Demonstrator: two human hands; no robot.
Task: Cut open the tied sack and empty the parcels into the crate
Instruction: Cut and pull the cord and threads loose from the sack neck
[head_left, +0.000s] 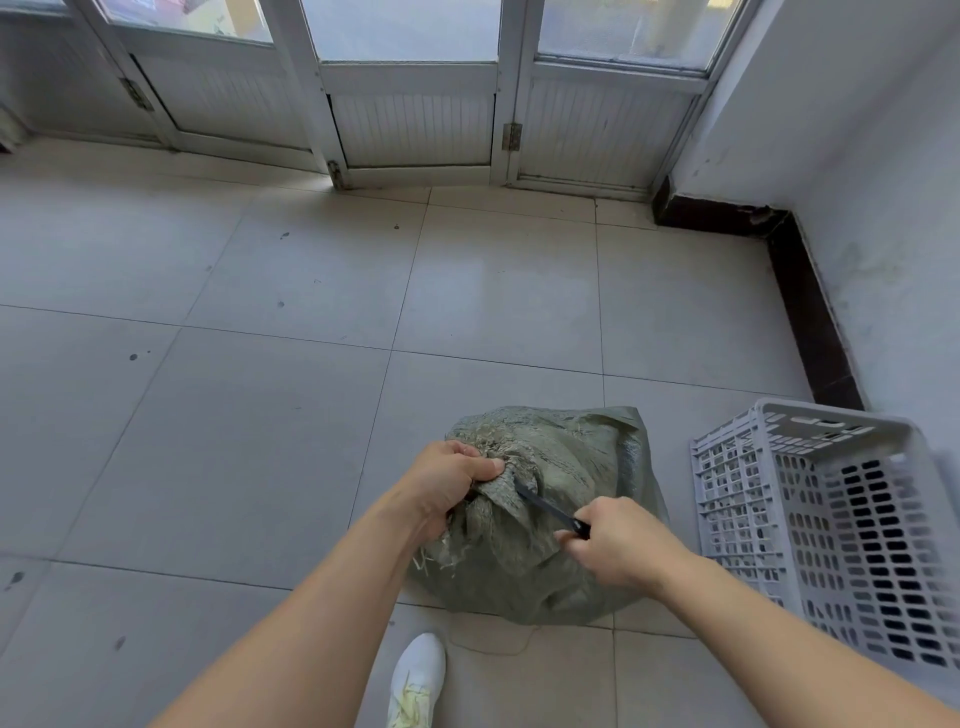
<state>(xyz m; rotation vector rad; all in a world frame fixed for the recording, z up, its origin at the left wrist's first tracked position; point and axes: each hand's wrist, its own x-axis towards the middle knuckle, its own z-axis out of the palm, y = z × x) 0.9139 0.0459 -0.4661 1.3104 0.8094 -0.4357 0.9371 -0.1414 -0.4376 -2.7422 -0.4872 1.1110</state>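
left hand (447, 483) curled tight round gathered neck of sack (576, 457) | right hand (618, 551) gripped knife (545, 505) handle, blade aimed to 10 o'clock, tip at the neck | sack sat on tiled floor (260, 415) | crate (831, 519) near sack at 3 o'clock | white shoe (418, 680) at 6 o'clock

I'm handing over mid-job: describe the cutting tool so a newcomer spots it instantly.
Find the grey-green woven sack on the tiled floor, left of the pale slatted crate. Over it, the right hand grips a slim dark knife angled towards the bunched neck held by the left hand. It is the only thin, black, straight thing against the crumpled fabric.
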